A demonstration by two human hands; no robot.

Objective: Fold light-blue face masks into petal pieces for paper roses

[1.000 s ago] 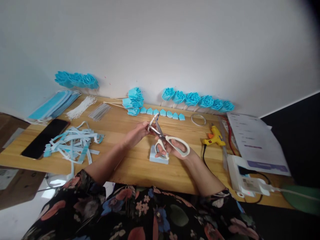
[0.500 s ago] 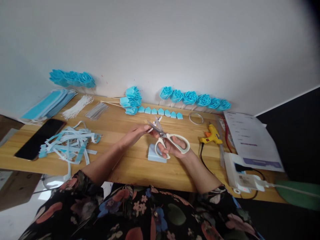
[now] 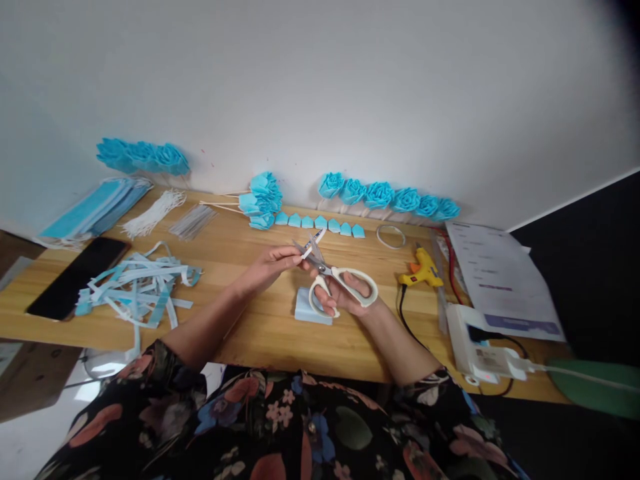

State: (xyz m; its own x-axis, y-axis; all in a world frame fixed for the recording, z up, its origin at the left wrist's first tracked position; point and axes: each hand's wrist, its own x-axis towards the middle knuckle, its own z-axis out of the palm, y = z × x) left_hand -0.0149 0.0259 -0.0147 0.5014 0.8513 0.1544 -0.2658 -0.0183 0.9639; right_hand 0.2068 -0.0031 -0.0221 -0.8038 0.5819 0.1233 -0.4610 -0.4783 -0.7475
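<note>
White-handled scissors are in my right hand, fingers through the loops and blades parted, pointing up and left. My left hand pinches a small white piece that lies between the blades; its exact kind is too small to make out. Beneath the scissors a light blue stack of folded sheets rests on the wooden table, partly covered by a handle loop. Beyond the blades, several small blue pointed pieces form a row.
Blue fabric flowers line the wall, with more on sticks. To the left lie face masks, white cords, thin strips, a phone and cut scraps. Rightward are a yellow glue gun, wire coil and power strip.
My left hand has shifted slightly, and the small white piece now shows between the scissor blades. The scissors stay nearly in place, blades still parted.
</note>
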